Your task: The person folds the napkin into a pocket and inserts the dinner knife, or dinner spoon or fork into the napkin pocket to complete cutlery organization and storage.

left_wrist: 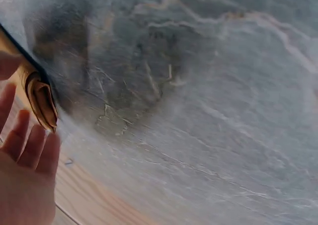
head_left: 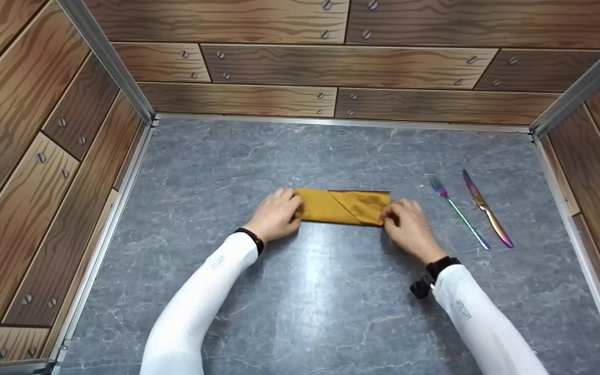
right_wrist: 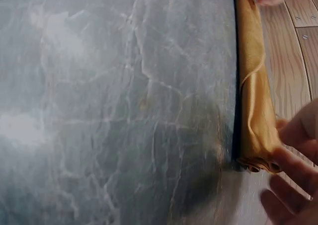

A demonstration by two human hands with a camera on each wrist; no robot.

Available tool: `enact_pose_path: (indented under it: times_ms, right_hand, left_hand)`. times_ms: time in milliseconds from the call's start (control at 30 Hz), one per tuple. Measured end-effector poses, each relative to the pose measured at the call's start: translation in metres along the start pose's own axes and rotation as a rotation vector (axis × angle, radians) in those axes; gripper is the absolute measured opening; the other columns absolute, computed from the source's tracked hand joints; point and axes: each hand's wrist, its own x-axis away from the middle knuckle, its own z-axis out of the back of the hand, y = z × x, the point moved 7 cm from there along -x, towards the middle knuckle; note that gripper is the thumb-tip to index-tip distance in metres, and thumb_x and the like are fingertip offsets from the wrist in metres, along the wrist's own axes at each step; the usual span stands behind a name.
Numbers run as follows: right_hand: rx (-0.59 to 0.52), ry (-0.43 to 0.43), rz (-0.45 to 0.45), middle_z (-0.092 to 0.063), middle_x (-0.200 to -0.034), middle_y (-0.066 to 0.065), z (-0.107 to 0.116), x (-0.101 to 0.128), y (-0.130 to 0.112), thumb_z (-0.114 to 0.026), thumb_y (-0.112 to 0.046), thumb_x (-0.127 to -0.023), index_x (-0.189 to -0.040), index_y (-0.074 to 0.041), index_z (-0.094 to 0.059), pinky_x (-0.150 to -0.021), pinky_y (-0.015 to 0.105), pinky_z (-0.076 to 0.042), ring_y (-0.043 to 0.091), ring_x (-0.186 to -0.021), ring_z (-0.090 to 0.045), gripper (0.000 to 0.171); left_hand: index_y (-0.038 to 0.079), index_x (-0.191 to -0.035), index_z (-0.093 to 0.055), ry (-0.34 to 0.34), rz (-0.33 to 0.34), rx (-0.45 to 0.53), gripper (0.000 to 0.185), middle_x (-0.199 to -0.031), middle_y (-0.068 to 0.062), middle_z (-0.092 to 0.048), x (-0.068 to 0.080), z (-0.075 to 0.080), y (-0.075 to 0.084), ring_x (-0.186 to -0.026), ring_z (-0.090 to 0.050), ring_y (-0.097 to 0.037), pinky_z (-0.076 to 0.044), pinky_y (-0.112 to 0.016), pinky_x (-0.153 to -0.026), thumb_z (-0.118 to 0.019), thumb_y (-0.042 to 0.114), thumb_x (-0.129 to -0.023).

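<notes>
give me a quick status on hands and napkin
Left hand and right hand pinch ends of folded gold napkin. Flat on table. Nothing in the way.

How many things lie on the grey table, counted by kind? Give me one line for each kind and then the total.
Napkin, golden and folded, with the left hand and the right hand at its two ends: 1
Fork: 1
Knife: 1
Total: 3 things on the table
</notes>
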Motion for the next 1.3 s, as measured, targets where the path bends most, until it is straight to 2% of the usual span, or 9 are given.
enact_pose_path:
  times_ms: [67, 133, 267, 367, 500, 767, 1067, 1200, 1300]
  right_hand:
    - [0.054, 0.023, 0.022, -0.061, -0.123, 0.015, -0.001, -0.004, -0.004, -0.063, -0.013, -0.092, -0.11, -0.007, -0.069, -0.105, 0.054, -0.038, 0.036, -0.122, -0.048, 0.02]
    - [0.128, 0.002, 0.037, -0.052, -0.14, 0.018, -0.007, -0.009, -0.008, -0.062, -0.02, -0.096, -0.127, -0.007, -0.063, -0.113, 0.059, -0.031, 0.039, -0.136, -0.039, 0.034]
    - [0.281, -0.121, 0.057, -0.019, -0.165, 0.018, -0.026, -0.017, -0.012, -0.054, -0.029, -0.101, -0.155, -0.008, -0.033, -0.123, 0.059, -0.011, 0.039, -0.153, -0.01, 0.061]
    - [0.36, -0.199, 0.066, -0.009, -0.167, 0.018, -0.038, -0.017, -0.011, -0.048, -0.031, -0.104, -0.159, -0.005, -0.017, -0.125, 0.056, -0.007, 0.038, -0.154, -0.004, 0.069]
    - [0.389, -0.258, 0.05, -0.01, -0.167, 0.018, -0.048, -0.014, -0.003, -0.04, -0.035, -0.106, -0.16, -0.003, -0.012, -0.125, 0.056, -0.006, 0.038, -0.154, -0.005, 0.068]
    - [0.385, -0.334, 0.021, 0.0, -0.169, 0.013, -0.056, -0.01, 0.005, -0.025, -0.047, -0.108, -0.16, -0.006, -0.002, -0.125, 0.054, -0.001, 0.034, -0.155, 0.003, 0.07]
    - [0.38, -0.343, 0.013, -0.004, -0.168, 0.014, -0.054, -0.008, 0.003, -0.026, -0.046, -0.108, -0.16, -0.006, -0.005, -0.125, 0.053, -0.001, 0.034, -0.155, 0.002, 0.069]
    - [0.394, -0.255, 0.055, -0.019, -0.165, 0.018, -0.045, -0.006, -0.01, -0.038, -0.037, -0.107, -0.157, -0.003, -0.025, -0.124, 0.056, -0.007, 0.038, -0.154, -0.009, 0.062]
    - [0.412, -0.134, 0.12, -0.041, -0.155, 0.019, -0.036, 0.001, -0.028, -0.05, -0.025, -0.102, -0.145, -0.003, -0.05, -0.12, 0.058, -0.022, 0.04, -0.148, -0.027, 0.049]
  left_hand:
    - [0.014, -0.131, -0.059, -0.01, -0.034, -0.041, 0.041, -0.138, -0.008, -0.054, -0.005, -0.002, 0.007, -0.128, -0.048, -0.03, -0.038, -0.048, -0.112, -0.065, 0.028, -0.093]
    - [0.015, -0.147, -0.047, -0.05, -0.059, -0.066, 0.054, -0.154, -0.009, -0.042, -0.011, -0.007, 0.014, -0.143, -0.037, -0.032, -0.025, -0.051, -0.122, -0.059, 0.035, -0.098]
    - [0.016, -0.16, -0.024, -0.158, -0.046, -0.116, 0.066, -0.167, -0.009, -0.021, -0.022, -0.023, 0.021, -0.154, -0.016, -0.031, -0.011, -0.05, -0.126, -0.045, 0.043, -0.104]
    - [0.016, -0.162, -0.014, -0.228, 0.015, -0.139, 0.068, -0.168, -0.01, -0.012, -0.027, -0.038, 0.019, -0.155, -0.009, -0.029, -0.008, -0.046, -0.127, -0.035, 0.049, -0.106]
    - [0.016, -0.162, -0.004, -0.291, 0.086, -0.168, 0.071, -0.169, -0.009, -0.003, -0.028, -0.053, 0.013, -0.156, -0.003, -0.027, -0.002, -0.041, -0.127, -0.021, 0.055, -0.106]
    - [0.017, -0.161, 0.004, -0.308, 0.115, -0.205, 0.073, -0.169, -0.008, 0.003, -0.028, -0.061, 0.007, -0.156, 0.003, -0.026, 0.004, -0.04, -0.126, -0.012, 0.06, -0.104]
    - [0.016, -0.161, 0.002, -0.325, 0.125, -0.207, 0.072, -0.169, -0.009, 0.001, -0.028, -0.056, 0.011, -0.156, 0.0, -0.027, 0.002, -0.041, -0.127, -0.016, 0.058, -0.105]
    - [0.016, -0.162, -0.01, -0.291, 0.126, -0.19, 0.067, -0.169, -0.008, -0.011, -0.03, -0.048, 0.014, -0.155, -0.011, -0.028, -0.005, -0.045, -0.127, -0.025, 0.051, -0.106]
    - [0.017, -0.161, -0.02, -0.252, 0.114, -0.182, 0.064, -0.166, -0.008, -0.022, -0.028, -0.041, 0.015, -0.152, -0.021, -0.028, -0.011, -0.048, -0.126, -0.034, 0.046, -0.106]
